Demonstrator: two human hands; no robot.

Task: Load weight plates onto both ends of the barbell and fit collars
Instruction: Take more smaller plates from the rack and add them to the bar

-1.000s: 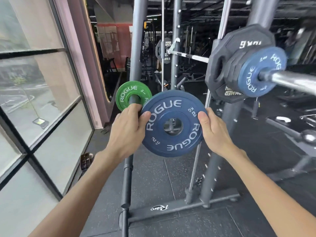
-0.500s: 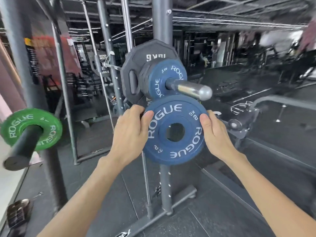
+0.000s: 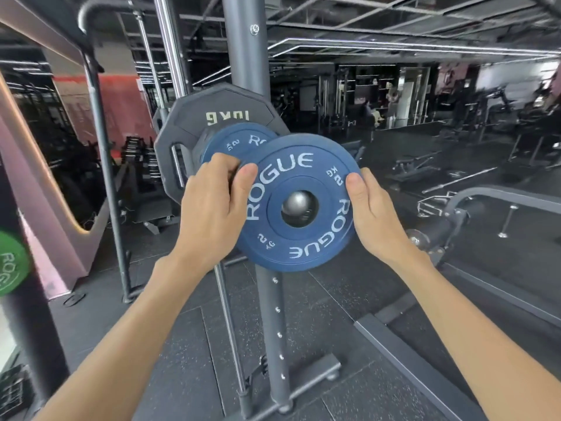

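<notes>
The blue plate [image 3: 299,205] held between the left hand [image 3: 209,211] and right hand [image 3: 375,218], which half a second earlier hung below the barbell sleeve end [image 3: 299,206], was raised until that metal end showed through its centre hole. The green plate [image 3: 10,259] slid farther left of the sleeve, nearly out of view.

A blue plate [image 3: 299,205] with white "ROGUE" lettering (printed twice around its face). Behind it, a second blue plate [image 3: 235,141] with the same white print, and a black plate [image 3: 218,112] marked in pale grey. A silver bar end [image 3: 299,205] shows through the front plate's hole. A green plate [image 3: 10,264] with white lettering sits at the left edge. The upright [image 3: 246,56] is grey; the floor [image 3: 334,299] is black, flecked with pale specks. The far wall [image 3: 121,101] is red.
</notes>
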